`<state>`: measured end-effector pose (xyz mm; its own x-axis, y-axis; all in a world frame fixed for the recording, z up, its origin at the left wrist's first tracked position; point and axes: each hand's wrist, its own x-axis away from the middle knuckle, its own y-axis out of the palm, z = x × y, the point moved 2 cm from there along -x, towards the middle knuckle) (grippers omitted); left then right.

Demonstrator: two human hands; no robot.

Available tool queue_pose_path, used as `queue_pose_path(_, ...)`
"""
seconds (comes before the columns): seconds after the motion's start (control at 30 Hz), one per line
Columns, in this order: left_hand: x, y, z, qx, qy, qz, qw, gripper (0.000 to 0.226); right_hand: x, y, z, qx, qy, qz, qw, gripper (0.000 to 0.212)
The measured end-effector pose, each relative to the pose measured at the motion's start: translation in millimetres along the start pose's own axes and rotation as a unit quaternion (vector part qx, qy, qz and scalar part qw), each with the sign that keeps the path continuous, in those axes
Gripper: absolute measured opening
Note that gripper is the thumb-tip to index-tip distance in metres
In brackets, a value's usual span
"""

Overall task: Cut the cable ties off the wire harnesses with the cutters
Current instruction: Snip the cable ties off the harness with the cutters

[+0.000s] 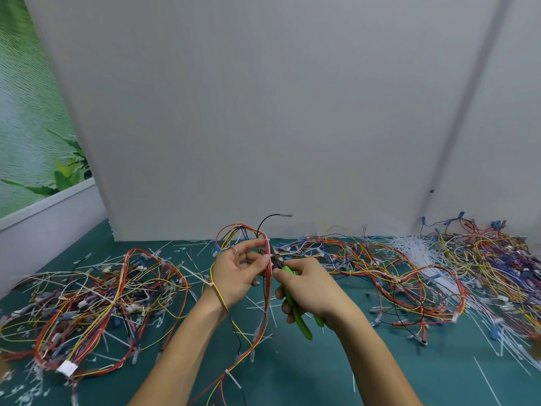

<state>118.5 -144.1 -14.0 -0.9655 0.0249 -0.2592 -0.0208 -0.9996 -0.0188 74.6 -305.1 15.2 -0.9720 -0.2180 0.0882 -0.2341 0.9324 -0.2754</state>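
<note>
Left hand (pixel 234 273) pinches a red wire harness (pixel 265 303) above the counter (pixel 336 361) centre, while right hand (pixel 316 291), at its 3 o'clock, grips green-handled cutters (pixel 288 271), nose against that harness.

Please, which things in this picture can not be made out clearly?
1. Head view, what the cutters bite on the held harness: too small, partly covered by the left hand.
2. Head view, the cutters' green handles: mostly hidden inside the right hand.
3. Head view, harness pile at the right: blurred, cut off by the frame edge.
</note>
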Motion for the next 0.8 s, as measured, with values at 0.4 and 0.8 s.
queue_pose_path(0.4, 0.9, -1.7, 2.4, -0.111, 0.088, -0.002, 0.99, 0.033, -0.3, 2.2, 0.4, 0.01, 0.024, -0.032, 0.999, 0.021)
queue_pose_path(0.8, 1.7, -1.0, 3.1, -0.097, 0.06, -0.009, 0.993, 0.031, -4.0, 0.6, 6.0, 0.059, 0.015, 0.005, 0.998, 0.023)
